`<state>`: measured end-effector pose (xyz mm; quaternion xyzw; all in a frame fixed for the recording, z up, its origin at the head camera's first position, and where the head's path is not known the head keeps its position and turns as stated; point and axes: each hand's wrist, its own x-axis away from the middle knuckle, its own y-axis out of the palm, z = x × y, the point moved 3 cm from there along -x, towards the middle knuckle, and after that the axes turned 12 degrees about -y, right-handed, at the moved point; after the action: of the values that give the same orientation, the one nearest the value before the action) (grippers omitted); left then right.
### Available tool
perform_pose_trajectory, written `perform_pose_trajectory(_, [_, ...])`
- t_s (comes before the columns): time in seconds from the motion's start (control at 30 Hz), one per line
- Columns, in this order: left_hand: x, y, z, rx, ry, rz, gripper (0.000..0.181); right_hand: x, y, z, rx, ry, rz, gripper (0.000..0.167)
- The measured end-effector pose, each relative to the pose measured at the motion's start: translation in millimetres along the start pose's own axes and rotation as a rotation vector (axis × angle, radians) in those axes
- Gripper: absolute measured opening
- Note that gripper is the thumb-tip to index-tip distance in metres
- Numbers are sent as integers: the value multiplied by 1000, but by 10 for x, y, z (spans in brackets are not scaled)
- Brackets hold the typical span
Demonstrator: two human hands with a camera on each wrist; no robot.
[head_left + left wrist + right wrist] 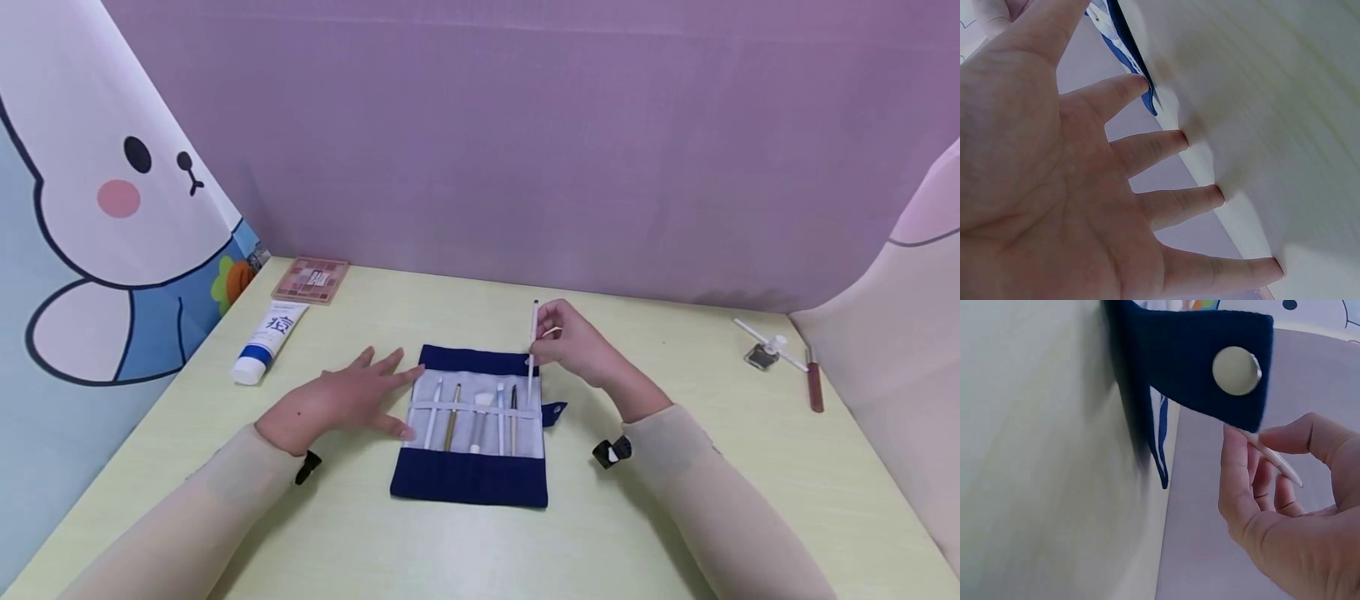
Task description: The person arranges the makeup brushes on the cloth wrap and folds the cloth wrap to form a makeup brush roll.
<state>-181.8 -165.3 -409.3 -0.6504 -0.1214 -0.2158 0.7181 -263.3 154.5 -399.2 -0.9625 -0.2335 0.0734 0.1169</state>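
Observation:
A navy brush roll (468,477) lies unfolded on the table, its pale lining (459,390) facing up. Several makeup brushes, among them a broad white-tipped one (483,400), sit under its elastic strap. My right hand (573,346) pinches a thin white makeup brush (534,321) between thumb and fingers at the roll's right side; the lower end reaches the lining near the strap. At the left edge, my left hand (347,398) spreads its fingers, with thumb and index touching the roll. In the right wrist view, a snap flap (1191,356) stands in front of the right hand.
A white and blue tube (272,340) and a pink palette (311,280) lie at the back left. Toward the right edge are a small dark square bottle (762,357), a white stick (750,330) and a reddish-brown tube (815,387). Purple cloth (525,150) hangs behind the table.

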Motion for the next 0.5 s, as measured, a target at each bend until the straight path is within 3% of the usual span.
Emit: perform_pose_trajectory(0.5, [-11, 11, -9, 11, -3, 2, 105, 55, 95, 3, 137, 73, -153, 68])
